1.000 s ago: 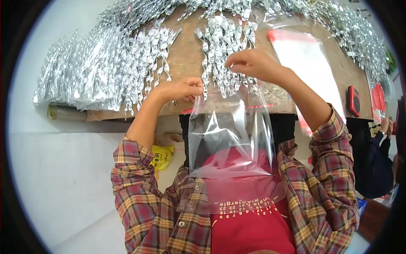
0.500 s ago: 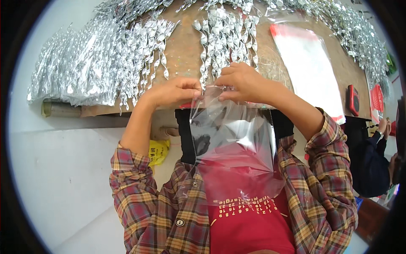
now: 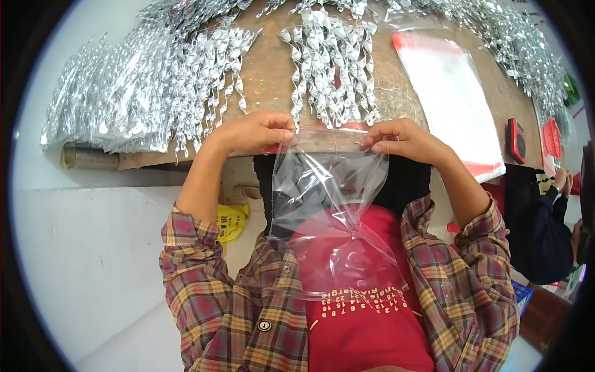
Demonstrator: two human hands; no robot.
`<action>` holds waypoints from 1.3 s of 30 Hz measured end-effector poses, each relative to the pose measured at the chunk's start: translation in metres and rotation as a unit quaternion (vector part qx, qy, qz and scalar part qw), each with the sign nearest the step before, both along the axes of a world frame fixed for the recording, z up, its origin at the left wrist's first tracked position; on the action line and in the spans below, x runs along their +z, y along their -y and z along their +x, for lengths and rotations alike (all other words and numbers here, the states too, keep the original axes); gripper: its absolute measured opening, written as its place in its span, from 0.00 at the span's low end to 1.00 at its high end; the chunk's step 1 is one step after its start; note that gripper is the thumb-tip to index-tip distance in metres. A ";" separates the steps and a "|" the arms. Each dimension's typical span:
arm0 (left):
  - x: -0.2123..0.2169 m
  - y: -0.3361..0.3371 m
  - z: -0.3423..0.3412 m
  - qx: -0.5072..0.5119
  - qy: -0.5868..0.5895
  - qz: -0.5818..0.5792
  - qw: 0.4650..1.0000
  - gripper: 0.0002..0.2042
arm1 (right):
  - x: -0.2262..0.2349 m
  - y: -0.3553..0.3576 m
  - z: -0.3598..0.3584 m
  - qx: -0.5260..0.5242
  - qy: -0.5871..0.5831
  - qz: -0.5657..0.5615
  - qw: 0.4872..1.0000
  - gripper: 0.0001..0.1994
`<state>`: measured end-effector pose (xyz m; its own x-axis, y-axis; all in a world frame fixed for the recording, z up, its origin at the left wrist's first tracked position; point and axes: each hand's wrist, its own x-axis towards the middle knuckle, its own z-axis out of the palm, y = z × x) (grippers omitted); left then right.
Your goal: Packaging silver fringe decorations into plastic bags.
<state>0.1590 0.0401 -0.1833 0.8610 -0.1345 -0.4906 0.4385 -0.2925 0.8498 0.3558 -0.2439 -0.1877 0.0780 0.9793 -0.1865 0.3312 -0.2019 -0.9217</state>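
Observation:
A clear plastic bag (image 3: pixel 322 192) hangs over the table's near edge and down in front of my red shirt. My left hand (image 3: pixel 257 132) pinches its upper left corner between thumb and forefinger. At the upper right corner, my right hand (image 3: pixel 400 139) grips the bag's edge the same way, so the top is stretched between both hands. Just beyond the bag's top lies a bunch of twisted silver foil strands (image 3: pixel 331 68), their ends close to the bag's edge.
A large pile of silver strands (image 3: pixel 111 99) covers the table's left, and more (image 3: pixel 508 43) line the far right. Flat red-edged bags (image 3: pixel 449 99) lie stacked at right beside a small red device (image 3: pixel 516 141). Another person (image 3: pixel 545 229) sits far right. A yellow bag (image 3: pixel 232 223) is below the table.
My right hand has moved right and slightly down, from the middle of the bag's top to its right corner. The bag's top is now spread wider; my left hand stays in place.

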 end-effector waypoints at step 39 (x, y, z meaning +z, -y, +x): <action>-0.006 -0.010 0.027 0.021 -0.107 -0.027 0.994 0.08 | -0.007 -0.013 0.044 -0.047 -0.178 -0.110 0.977 0.07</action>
<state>0.1863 0.0498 -0.1897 0.7431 -0.1316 -0.6561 0.6221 -0.2253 0.7498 0.3998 -0.2310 -0.1949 0.0575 0.9040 -0.4236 -0.0326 -0.4224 -0.9058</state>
